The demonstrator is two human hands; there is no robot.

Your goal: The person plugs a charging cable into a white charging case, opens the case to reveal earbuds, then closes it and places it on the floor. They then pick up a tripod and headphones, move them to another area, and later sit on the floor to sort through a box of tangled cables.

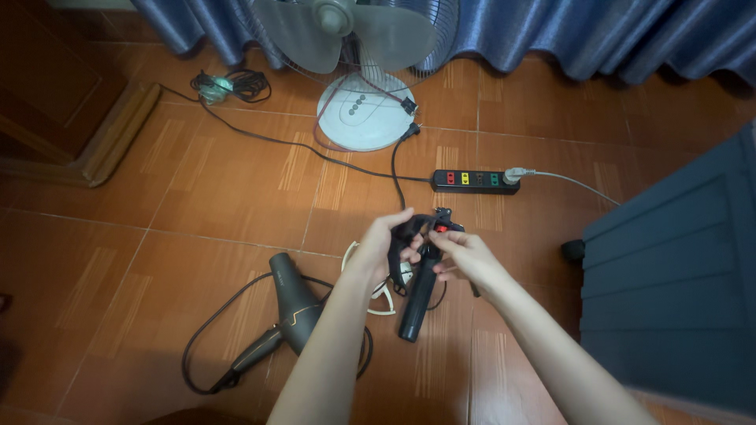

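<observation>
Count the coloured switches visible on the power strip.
4 on the black power strip lying on the floor tiles beyond the hands: red, yellow, red, then green, left to right. None seems hidden.

Two bare forearms came into view from the bottom edge, with no sleeve, cuff or glove on either. The left hand (387, 242) and the right hand (465, 253) were both uncovered, and no ring, watch, bracelet or band showed at the fingers or wrists. The fingernails looked short and plain, though they were small in the picture.
</observation>
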